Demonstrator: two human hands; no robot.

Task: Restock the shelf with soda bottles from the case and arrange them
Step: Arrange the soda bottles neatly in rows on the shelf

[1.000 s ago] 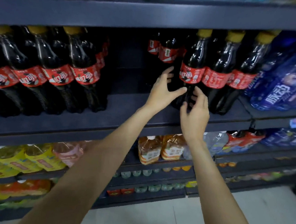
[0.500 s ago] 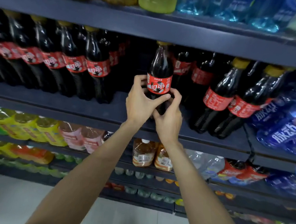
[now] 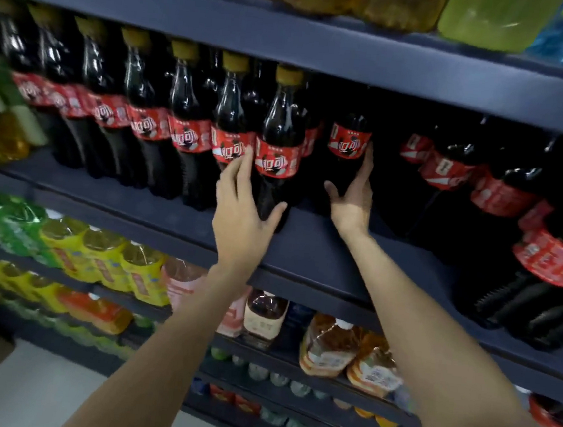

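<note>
Since half a second ago both hands have let go of the single bottle they clasped together and moved apart.

Head view: the left hand (image 3: 243, 221) wraps loosely round the lower body of the front-row end bottle (image 3: 278, 144), fingers up by its label, thumb under; the right hand (image 3: 352, 199) lies with straight fingers against a set-back bottle (image 3: 348, 144) standing farther in on the shelf (image 3: 307, 250).

I judge the step to be arranging; next the set-back bottle wants drawing forward into line.

Yellow caps along the front row left of the gap: seven. Bottles to the right are too dark to count. No case shows.
</note>
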